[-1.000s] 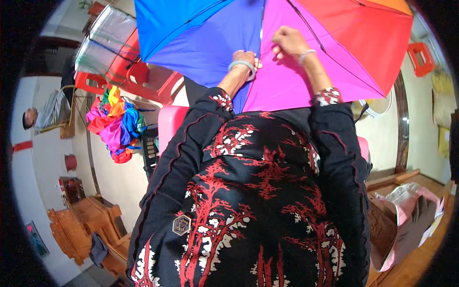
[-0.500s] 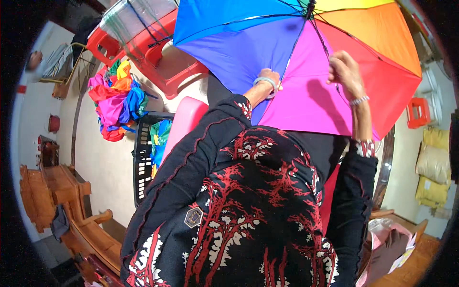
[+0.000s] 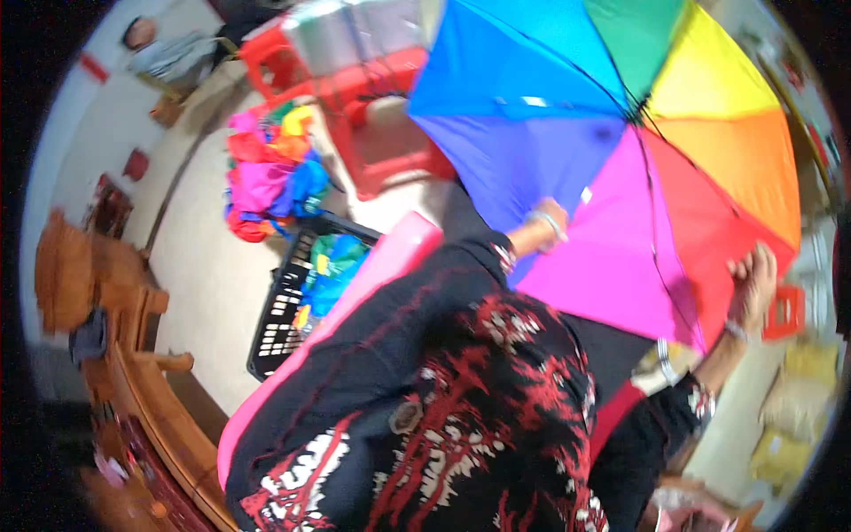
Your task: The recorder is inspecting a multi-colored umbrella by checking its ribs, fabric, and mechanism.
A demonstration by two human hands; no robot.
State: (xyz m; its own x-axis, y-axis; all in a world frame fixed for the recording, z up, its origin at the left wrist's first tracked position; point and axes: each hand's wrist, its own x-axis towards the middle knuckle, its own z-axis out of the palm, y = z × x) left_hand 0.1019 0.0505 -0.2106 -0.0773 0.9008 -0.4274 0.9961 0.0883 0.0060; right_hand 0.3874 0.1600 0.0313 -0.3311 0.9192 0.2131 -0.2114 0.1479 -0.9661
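Note:
A rainbow-coloured umbrella [image 3: 585, 239] lies spread open over my lap, its inner side with the dark ribs facing me. My left hand [image 3: 545, 223] is closed on the umbrella, at the purple panel beside the seam with the pink one; its fingertips are partly hidden. Out to the right, my right hand [image 3: 753, 282] is raised by the outer edge of the red panel, its fingers curled. Anything held in them is too small and blurred to make out. The ribs meet at a dark hub [image 3: 636, 113].
Left of me stand a black plastic crate [image 3: 279, 324] with folded coloured cloth and a pink seat edge [image 3: 372, 266]. Beyond are a heap of rainbow cloth [image 3: 266, 177] and red stools [image 3: 390, 168]. Wooden furniture [image 3: 133, 310] lines the left; yellow sacks [image 3: 784, 408] lie right.
My right hand has swung outward to the right and nearer to me, away from the pink panel. My left hand stays on the umbrella. The whole view has shifted and blurred.

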